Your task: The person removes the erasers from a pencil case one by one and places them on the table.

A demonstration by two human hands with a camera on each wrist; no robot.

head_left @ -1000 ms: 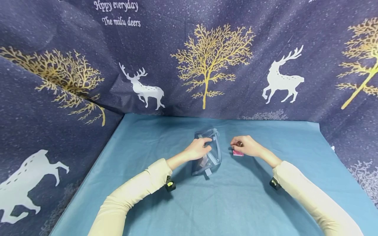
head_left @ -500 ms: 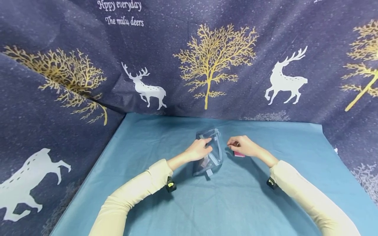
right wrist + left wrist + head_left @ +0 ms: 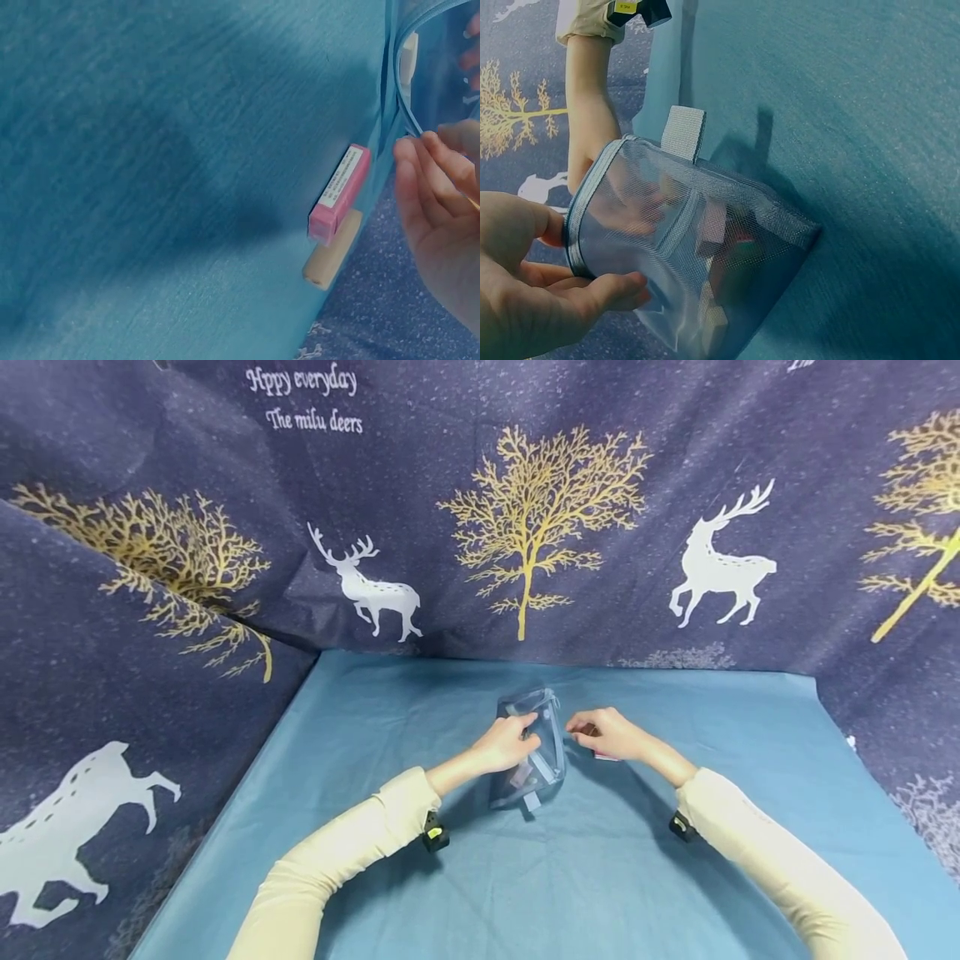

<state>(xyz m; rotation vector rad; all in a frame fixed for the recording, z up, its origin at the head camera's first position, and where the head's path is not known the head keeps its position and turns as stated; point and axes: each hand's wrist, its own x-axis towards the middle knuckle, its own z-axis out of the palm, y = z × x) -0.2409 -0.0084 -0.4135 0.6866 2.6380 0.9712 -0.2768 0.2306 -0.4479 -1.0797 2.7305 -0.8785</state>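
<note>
My left hand (image 3: 507,743) holds a blue-grey mesh pouch (image 3: 697,172) by the rim of its mouth, thumb on one side and fingers on the other. Through the mesh, several small blocks (image 3: 714,225) show inside, one of them pinkish. To the right of the pouch hovers my right hand (image 3: 609,732), its fingers bent toward the thumb near the opening. Whether anything sits between those fingertips is hidden. Below it on the cloth lie a pink block with a printed white label (image 3: 339,195) and a beige rounded block (image 3: 332,251), side by side.
Blue cloth (image 3: 480,885) covers the table. Dark curtains (image 3: 457,527) printed with deer and trees hang behind it and on the left. A fabric tab (image 3: 683,133) sticks out from the pouch. Each wrist wears a black camera (image 3: 435,832).
My right hand has moved left toward the pouch, now covering more of the pink block in the head view. The left hand keeps its hold on the pouch almost in place.
</note>
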